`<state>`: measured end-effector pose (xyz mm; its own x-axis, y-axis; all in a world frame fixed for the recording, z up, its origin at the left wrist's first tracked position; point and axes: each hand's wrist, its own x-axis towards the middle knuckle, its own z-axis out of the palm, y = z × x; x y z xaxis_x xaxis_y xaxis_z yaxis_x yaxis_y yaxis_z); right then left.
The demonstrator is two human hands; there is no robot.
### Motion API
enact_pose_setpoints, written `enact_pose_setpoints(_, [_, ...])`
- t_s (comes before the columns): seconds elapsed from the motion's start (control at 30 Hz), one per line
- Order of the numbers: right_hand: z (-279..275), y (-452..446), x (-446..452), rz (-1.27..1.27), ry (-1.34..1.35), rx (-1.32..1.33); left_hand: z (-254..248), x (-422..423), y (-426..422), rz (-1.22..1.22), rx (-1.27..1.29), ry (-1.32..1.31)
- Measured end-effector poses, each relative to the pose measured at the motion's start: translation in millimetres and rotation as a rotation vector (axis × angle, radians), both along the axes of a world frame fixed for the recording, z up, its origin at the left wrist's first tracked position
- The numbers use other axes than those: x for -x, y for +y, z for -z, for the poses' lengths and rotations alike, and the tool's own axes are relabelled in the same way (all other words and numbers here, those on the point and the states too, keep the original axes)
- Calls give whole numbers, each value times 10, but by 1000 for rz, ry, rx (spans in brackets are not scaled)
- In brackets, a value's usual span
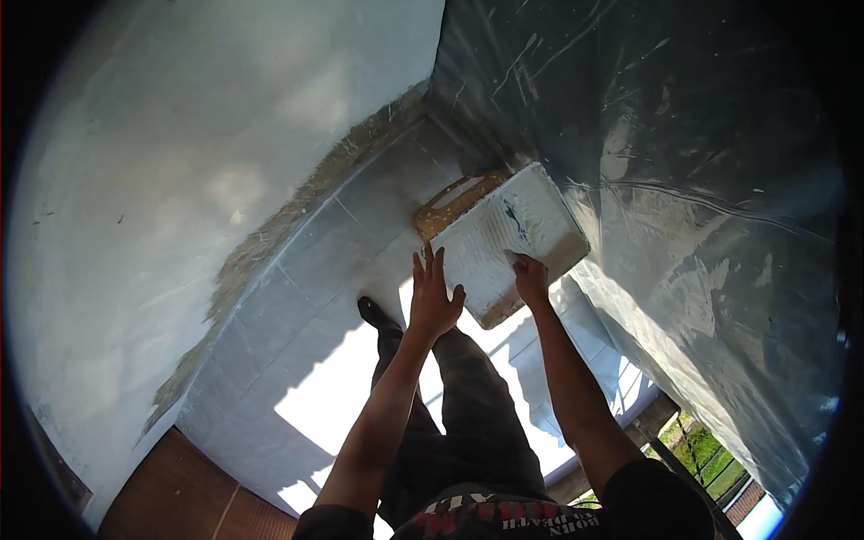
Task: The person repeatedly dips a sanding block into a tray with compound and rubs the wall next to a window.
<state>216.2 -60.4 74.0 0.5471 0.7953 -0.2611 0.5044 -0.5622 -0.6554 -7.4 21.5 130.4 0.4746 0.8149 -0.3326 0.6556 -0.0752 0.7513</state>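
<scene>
A rectangular tray of white paint, with a ridged surface and a dark streak in the paint, is tilted in view in front of me. My left hand is at its near left edge, fingers spread; whether it touches the rim I cannot tell. Over the tray's near right part is my right hand, its fingers pinched together. Something small and pale shows at these fingertips, too small to name.
A brown curved wooden piece shows beside the tray's far side. Dark plastic sheeting hangs at the right. On the left rises a pale wall with a rough grey lower strip. My legs stand on grey floor tiles, partly sunlit.
</scene>
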Motion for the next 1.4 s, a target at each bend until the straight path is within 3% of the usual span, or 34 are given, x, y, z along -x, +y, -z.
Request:
enact_pose_setpoints(0.03, [-29, 60, -85, 137, 212, 111, -150, 51, 21, -21, 0, -32])
enact_pose_setpoints(0.1, [-137, 141, -188, 305, 761, 47, -376, 188, 60, -74, -43, -55])
enact_pose_setpoints(0.13, [-409, 271, -102, 278, 761, 16, -472, 262, 78, -120, -50, -73])
enact_pose_setpoints(0.2, [-939, 442, 110, 335, 1163, -254, -671, 439, 99, -169, -122, -100])
enact_pose_setpoints(0.3, [-1318, 673, 401, 166, 1400, -397, -1137, 718, 157, -257, -237, -147])
enact_pose_setpoints(0.43, [-1861, 1032, 990, 46, 1530, -435, -1790, 1060, 209, -288, -454, -156])
enact_pose_setpoints(0.67, [-2890, 1913, 2178, -323, 1433, -487, -2503, 1952, 516, -546, -740, -190])
enact_pose_setpoints(0.77, [-3626, 2185, 2751, -368, 1394, -551, -2844, 2472, 794, -615, -909, -192])
enact_pose_setpoints(1.03, [-5223, 2455, 4355, -751, 1122, -977, -4096, 3896, 1381, -535, -1271, -128])
enact_pose_setpoints(1.1, [-5639, 2423, 4731, -882, 508, -1176, -4387, 4176, 1502, -470, -1355, -80])
enact_pose_setpoints(1.17, [-5905, 2544, 5022, -963, 373, -1348, -4548, 4422, 1630, -410, -1419, -31])
enact_pose_setpoints(1.23, [-6265, 2572, 5186, -1059, -465, -1624, -4660, 4630, 1812, -290, -1507, 60])
enact_pose_setpoints(1.27, [-6424, 2599, 5251, -1056, -478, -1625, -4715, 4695, 1882, -282, -1547, 76])
enact_pose_setpoints(1.33, [-6667, 2675, 5346, -1091, -925, -1639, -4813, 4819, 2082, -204, -1582, 61])
enact_pose_setpoints(1.4, [-6809, 2877, 5436, -1147, -996, -1667, -4888, 4866, 2265, -127, -1629, 81])
